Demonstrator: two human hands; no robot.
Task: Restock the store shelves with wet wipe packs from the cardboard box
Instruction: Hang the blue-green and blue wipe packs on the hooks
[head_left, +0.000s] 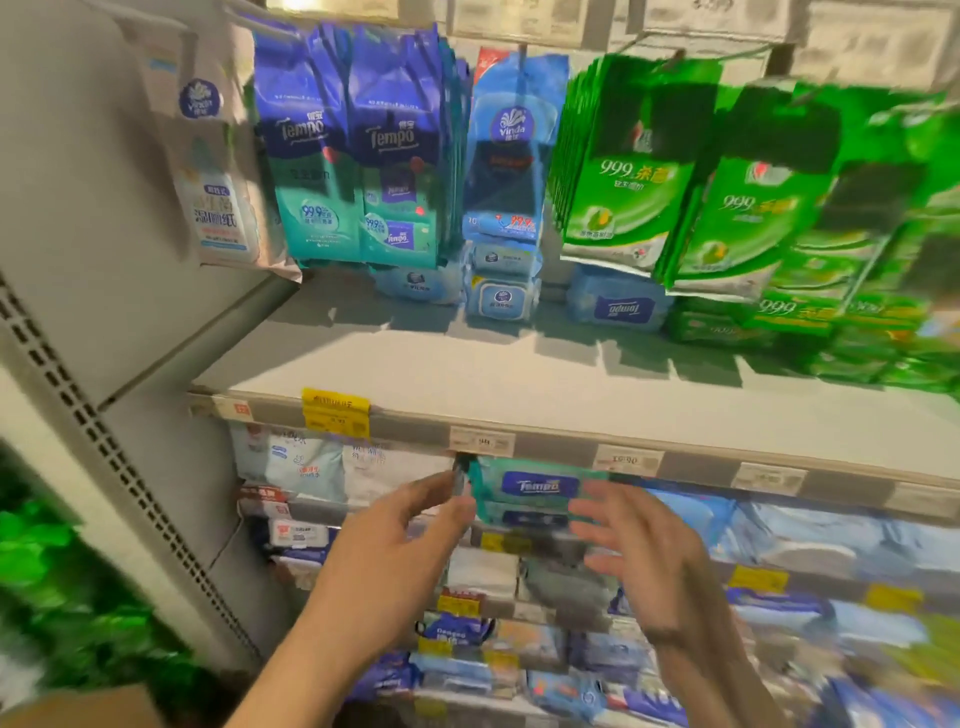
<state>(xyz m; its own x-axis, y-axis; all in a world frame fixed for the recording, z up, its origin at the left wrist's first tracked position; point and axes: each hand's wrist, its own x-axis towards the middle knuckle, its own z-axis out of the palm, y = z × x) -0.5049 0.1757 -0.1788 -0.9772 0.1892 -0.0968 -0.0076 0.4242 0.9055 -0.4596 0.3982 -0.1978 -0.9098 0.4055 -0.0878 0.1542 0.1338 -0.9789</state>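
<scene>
Two hands (395, 551); one teal Tempo pack (530, 491); two yellow tags (335, 410).

You are standing in a retail shop, in the wipes and tissue aisle. Metal shelves (519, 374) carry price tags (480, 441) and yellow promotional labels (335, 410) along their front rails. Branded packs hang from pegs above: blue Tempo packs (353, 156) and green packs (639, 171). Lower shelves hold further stacked packs.

Yellow price tags (335, 411) cling to the shelf edge at left, white price labels (627, 460) run along it to the right, and blurred green foliage (49, 582) fills the near left.
</scene>
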